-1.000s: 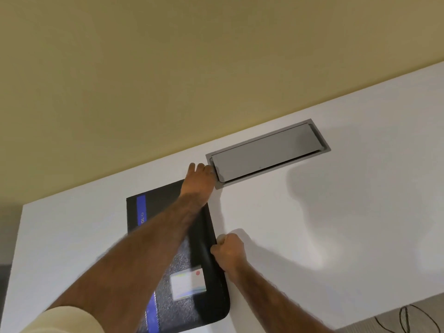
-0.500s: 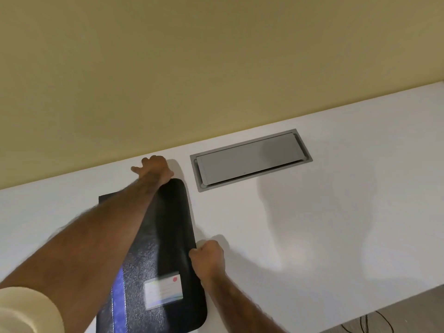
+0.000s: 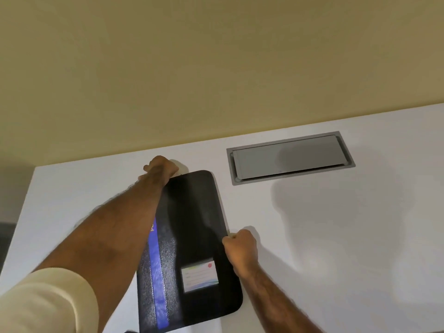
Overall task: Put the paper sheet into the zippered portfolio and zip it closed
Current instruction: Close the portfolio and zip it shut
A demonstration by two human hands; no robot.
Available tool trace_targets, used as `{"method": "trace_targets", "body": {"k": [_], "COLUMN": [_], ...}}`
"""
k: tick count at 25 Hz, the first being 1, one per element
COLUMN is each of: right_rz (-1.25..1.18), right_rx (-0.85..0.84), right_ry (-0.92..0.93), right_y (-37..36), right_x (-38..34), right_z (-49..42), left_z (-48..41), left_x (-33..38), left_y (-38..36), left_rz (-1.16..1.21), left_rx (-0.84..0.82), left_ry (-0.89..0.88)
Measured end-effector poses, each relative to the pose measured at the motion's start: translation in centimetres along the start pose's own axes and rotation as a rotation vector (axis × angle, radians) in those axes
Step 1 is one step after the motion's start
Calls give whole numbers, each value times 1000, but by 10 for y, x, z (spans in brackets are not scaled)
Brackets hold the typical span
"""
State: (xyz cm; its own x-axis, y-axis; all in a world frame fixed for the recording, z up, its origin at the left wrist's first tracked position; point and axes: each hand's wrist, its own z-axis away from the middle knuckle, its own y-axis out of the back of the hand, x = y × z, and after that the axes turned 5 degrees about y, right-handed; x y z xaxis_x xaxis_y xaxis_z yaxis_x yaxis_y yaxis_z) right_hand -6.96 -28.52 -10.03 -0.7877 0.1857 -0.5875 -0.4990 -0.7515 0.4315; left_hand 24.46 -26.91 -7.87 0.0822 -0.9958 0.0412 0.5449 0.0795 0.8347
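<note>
The left hand (image 3: 159, 168) has slid leftward along the zippered portfolio's (image 3: 192, 236) far edge, fingers curled over it, apparently working the zip. The right hand (image 3: 240, 248) stays fisted on the near right edge, so closing seems underway.

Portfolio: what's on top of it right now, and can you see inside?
On the black portfolio: a white label card, a blue stripe, and the left hand at its far edge. The right hand grips its right edge. It lies closed; any paper inside is hidden.
</note>
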Motion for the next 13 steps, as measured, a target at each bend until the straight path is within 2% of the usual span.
{"method": "trace_targets", "body": {"k": [4,13], "right_rz": [-25,-118], "right_rx": [35,20], "right_ry": [13,39], "right_y": [0,6], "right_x": [1,-3], "right_z": [-1,2], "left_z": [-15,-34], "left_x": [-39,-117], "left_y": [8,21], "left_rz": [33,370], "left_rx": [27,48], "left_ry": [69,135]}}
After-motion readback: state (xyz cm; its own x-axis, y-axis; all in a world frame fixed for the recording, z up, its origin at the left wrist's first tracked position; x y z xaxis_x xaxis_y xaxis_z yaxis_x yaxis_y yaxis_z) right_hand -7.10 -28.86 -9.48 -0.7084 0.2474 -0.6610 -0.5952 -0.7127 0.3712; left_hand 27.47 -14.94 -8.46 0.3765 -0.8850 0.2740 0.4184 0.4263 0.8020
